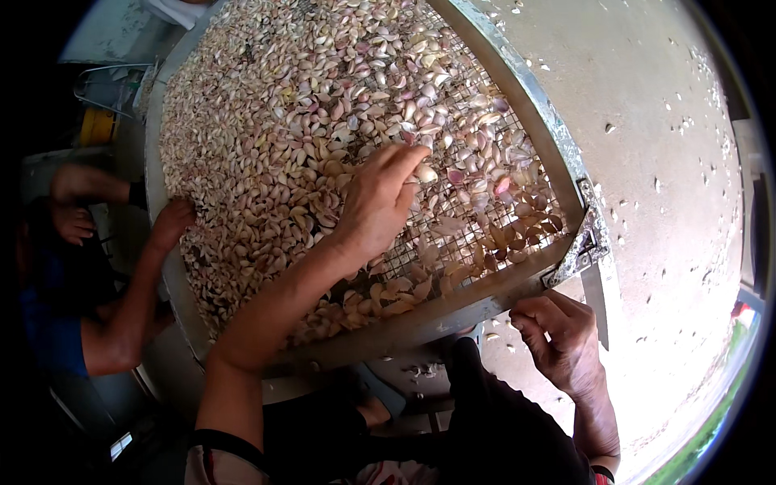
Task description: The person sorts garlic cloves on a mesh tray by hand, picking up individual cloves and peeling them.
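Garlic cloves [279,149], whitish to purple, cover a wire mesh [420,255] set in a metal-edged frame [529,97]. My left hand [378,198] reaches over them with bent fingers. Between its thumb and forefinger is a pale clove [426,173], which it seems to pinch. Outside the frame's near right corner, my right hand [562,339] is closed, its fingertips curled to the thumb. Whatever it may hold is hidden.
At the left edge another person's hand [174,222] touches the cloves. White cloth [176,10] shows at the far left rim. A metal corner bracket [584,242] joins the frame. Bits of skin dot the pale floor [647,162]. A yellow container [99,127] stands left.
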The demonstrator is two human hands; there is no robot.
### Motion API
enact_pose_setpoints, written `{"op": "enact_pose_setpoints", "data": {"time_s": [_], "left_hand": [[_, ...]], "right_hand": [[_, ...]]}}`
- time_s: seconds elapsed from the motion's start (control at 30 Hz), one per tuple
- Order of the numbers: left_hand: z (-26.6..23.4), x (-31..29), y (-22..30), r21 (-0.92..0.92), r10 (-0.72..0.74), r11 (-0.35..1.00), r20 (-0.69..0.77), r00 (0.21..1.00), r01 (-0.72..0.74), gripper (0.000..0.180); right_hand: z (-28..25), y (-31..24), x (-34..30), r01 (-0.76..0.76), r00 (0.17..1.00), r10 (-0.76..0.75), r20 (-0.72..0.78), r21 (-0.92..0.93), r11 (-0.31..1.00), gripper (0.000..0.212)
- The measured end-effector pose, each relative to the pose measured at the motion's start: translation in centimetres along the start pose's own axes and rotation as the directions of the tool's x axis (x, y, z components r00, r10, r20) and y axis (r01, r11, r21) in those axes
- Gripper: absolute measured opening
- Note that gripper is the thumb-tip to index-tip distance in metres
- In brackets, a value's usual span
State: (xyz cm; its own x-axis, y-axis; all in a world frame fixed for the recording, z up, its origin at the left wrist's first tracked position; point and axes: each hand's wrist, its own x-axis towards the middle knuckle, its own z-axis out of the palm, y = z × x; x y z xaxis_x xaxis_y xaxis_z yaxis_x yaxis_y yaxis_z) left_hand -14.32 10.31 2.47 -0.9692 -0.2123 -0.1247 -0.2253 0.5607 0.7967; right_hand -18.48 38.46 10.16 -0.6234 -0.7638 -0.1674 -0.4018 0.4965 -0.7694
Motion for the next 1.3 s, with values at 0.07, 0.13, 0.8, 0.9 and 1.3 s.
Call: {"op": "enact_pose_setpoints", "data": {"time_s": [0.07, 0.13, 0.8, 0.9, 1.3], "left_hand": [[2.8, 0.3, -0.3, 0.510, 0.377, 0.809, -0.072, 0.923, -0.291, 0.043], [6.5, 0.7, 0.1, 0.335, 0.471, 0.811, 0.110, 0.875, -0.479, 0.051], [-3.6, -0.2, -5.3, 0.382, 0.359, 0.894, -0.294, 0.886, -0.236, 0.014], [-1.4, 1.7, -4.6, 0.252, 0.387, 0.912, -0.257, 0.886, -0.325, 0.016], [1.7, 3.1, -4.0, 0.247, 0.396, 0.899, -0.107, 0.912, -0.362, 0.012]], "right_hand": [[0.8, 0.1, 0.0, 0.067, 0.998, -0.067, -0.001, 0.054, 0.996, 0.015], [1.3, -0.2, -0.1, 0.122, 0.992, -0.122, -0.006, 0.117, 0.986, 0.015], [3.5, -1.7, 4.7, 0.450, 0.892, -0.453, 0.010, 0.091, 0.888, 0.017], [4.2, -1.6, 5.1, 0.410, 0.904, -0.414, 0.105, 0.062, 0.910, 0.020], [4.8, -1.2, 5.5, 0.282, 0.953, -0.289, 0.090, 0.083, 0.956, 0.018]]}}
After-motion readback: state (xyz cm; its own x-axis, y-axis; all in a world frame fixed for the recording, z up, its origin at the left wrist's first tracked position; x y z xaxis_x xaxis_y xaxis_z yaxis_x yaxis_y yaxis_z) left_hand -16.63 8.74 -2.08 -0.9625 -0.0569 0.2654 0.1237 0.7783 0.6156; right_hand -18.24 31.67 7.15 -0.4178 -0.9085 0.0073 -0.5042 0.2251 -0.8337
